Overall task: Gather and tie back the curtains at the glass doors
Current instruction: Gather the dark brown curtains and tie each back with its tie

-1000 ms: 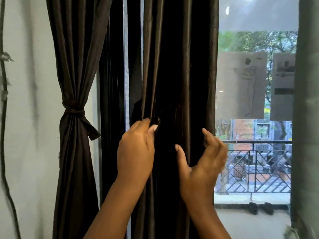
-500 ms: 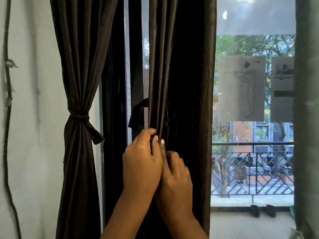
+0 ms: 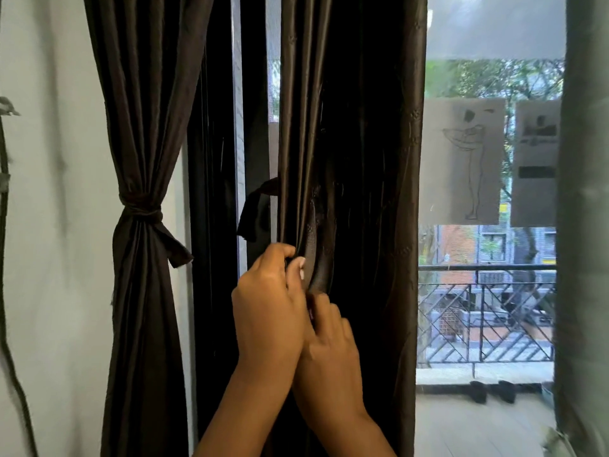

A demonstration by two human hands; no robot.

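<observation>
A dark brown curtain [image 3: 362, 159] hangs loose in front of the glass door in the middle of the view. My left hand [image 3: 268, 303] grips a bunch of its folds at waist height, thumb and fingers curled round the fabric. My right hand [image 3: 329, 338] lies just below and right of it, fingers curled into the same folds. A dark fabric tie strip [image 3: 255, 212] dangles behind the curtain's left edge. A second brown curtain [image 3: 145, 127] at the left is gathered and knotted with its tie [image 3: 141, 209].
A white wall [image 3: 49, 225] with a dark cable [image 3: 5, 291] is at the left. Bare glass [image 3: 487, 291] at the right shows a balcony railing, shoes on the floor and two paper sheets [image 3: 464, 159]. A grey-green curtain [image 3: 583, 225] borders the right edge.
My right hand moved left from the curtain's right edge and came in beside my left hand, pulling the folds together. The curtain's right side now hangs narrower.
</observation>
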